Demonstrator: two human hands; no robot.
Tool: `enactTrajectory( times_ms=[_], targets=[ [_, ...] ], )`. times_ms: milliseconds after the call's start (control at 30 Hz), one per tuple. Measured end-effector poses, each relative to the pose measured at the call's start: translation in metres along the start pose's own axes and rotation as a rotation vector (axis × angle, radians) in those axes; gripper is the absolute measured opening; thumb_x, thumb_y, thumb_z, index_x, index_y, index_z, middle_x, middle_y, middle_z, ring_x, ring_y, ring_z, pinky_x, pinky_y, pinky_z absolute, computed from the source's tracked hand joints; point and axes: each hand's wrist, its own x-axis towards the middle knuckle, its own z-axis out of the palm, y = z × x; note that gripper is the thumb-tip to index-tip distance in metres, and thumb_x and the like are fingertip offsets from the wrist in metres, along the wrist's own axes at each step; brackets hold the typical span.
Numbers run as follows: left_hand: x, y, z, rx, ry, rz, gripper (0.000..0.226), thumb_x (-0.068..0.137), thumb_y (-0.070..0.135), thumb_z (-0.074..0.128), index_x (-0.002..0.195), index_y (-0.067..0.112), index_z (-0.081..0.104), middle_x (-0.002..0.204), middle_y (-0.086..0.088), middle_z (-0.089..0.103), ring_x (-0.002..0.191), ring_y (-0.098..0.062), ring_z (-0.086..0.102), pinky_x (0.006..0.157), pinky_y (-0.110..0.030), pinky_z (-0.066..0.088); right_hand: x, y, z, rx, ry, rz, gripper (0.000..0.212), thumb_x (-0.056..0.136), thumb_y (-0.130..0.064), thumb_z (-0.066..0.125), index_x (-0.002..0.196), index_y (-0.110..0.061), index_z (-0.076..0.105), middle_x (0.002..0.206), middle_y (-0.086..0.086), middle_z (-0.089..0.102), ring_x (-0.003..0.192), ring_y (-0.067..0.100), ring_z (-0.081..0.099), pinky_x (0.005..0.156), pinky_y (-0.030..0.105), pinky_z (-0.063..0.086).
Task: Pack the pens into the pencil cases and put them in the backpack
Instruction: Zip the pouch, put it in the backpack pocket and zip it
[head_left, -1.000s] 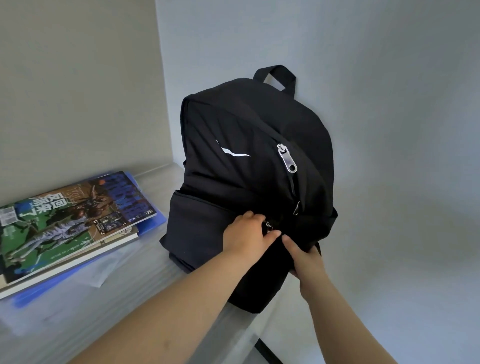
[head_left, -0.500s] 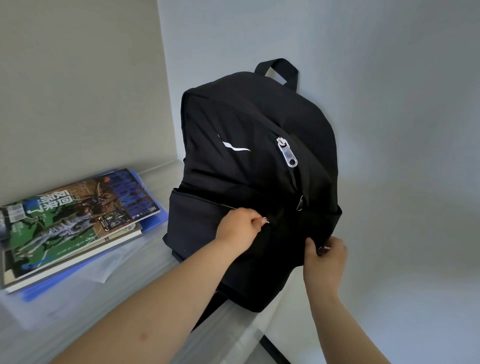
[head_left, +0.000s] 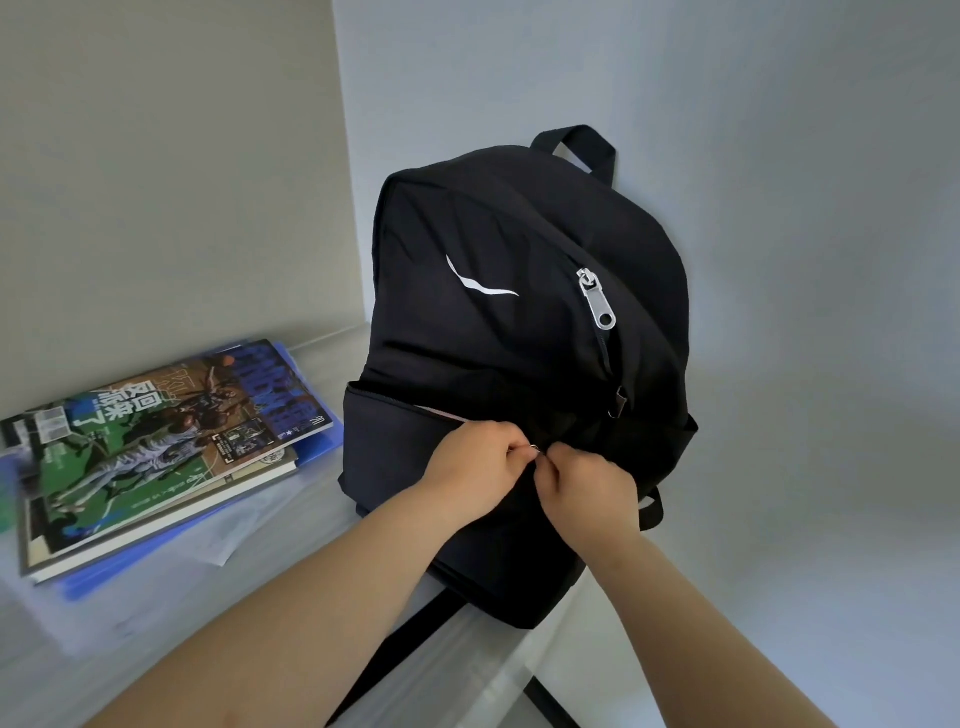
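A black backpack (head_left: 498, 322) stands upright on the corner of a pale table (head_left: 171, 613), with a white swoosh mark and a silver zipper pull (head_left: 596, 299) on its upper front. The front pocket's zipper is partly apart on the left, and a thin pale strip (head_left: 439, 413) shows in the gap. My left hand (head_left: 475, 465) pinches a small metal zipper pull at the pocket's right end. Touching it, my right hand (head_left: 589, 493) is closed on the black fabric just to the right. No pens or pencil cases are in view.
A stack of magazines and books (head_left: 161, 447) lies on blue plastic folders at the left of the table. Walls close in behind and to the right. The table's right edge (head_left: 524, 670) drops off just below the backpack.
My right hand has moved left from the backpack's right side to meet my left hand at the zipper pull. The front pocket's zipper has come further apart on the left.
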Motion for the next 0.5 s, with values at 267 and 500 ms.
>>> enactTrajectory(
  times_ms=[267,500],
  targets=[
    [0.0,-0.004,-0.002,0.057,-0.034,0.065,0.023,0.09,0.024,0.047,0.084,0.009,0.063,0.081,-0.01,0.065,0.064,-0.015,0.046,0.059,-0.027,0.035,0.009,0.005,-0.007,-0.174,0.004,-0.05,0.033,0.088,-0.043,0.051,0.096,-0.011,0.053,0.073,0.002,0.066,0.061,0.022,0.064,0.047,0.022,0.032],
    [0.005,-0.019,-0.022,0.08,0.062,-0.011,0.023,0.09,0.027,0.047,0.095,0.012,0.064,0.088,-0.013,0.069,0.07,-0.021,0.055,0.063,-0.029,0.041,0.003,0.016,-0.009,-0.112,0.116,-0.092,0.029,0.07,-0.007,0.076,0.053,-0.004,0.052,0.039,0.014,0.057,0.032,0.028,0.054,0.037,0.023,0.032]
  ],
)
